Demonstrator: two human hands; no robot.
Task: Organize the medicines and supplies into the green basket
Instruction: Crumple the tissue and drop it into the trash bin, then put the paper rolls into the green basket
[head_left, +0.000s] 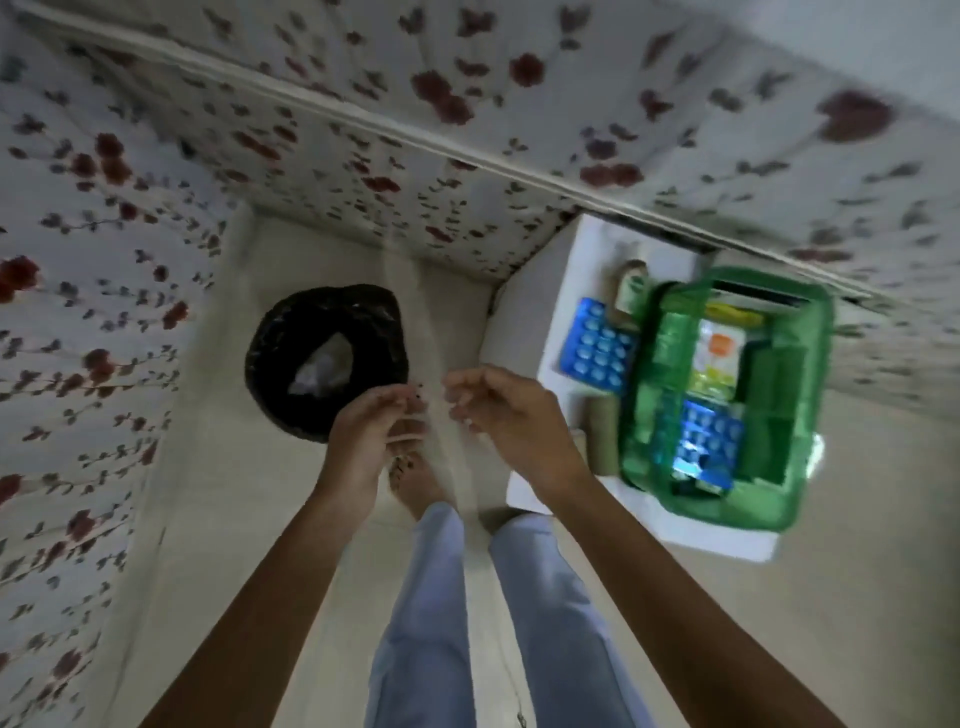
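Note:
The green basket (815, 395) stands on a small white table (540, 332) at the right. Inside it lie a blue blister pack (709, 434), an orange-and-white box (719, 353) and green packets. Left of the basket, on the table, are another blue blister pack (597, 340), a small bottle (631, 280) and a brownish roll (605, 423). My left hand (363, 441) and my right hand (501, 413) hover close together over the floor, left of the table, with fingers curled inward. A faint pale translucent strip (457, 457) runs between them; the blur hides whether either hand grips it.
A black-lined bin (280, 358) holding crumpled clear wrapping stands on the floor just beyond my left hand. Flowered bed covers (93, 291) close in at the left and along the back. My legs and bare feet are below the hands.

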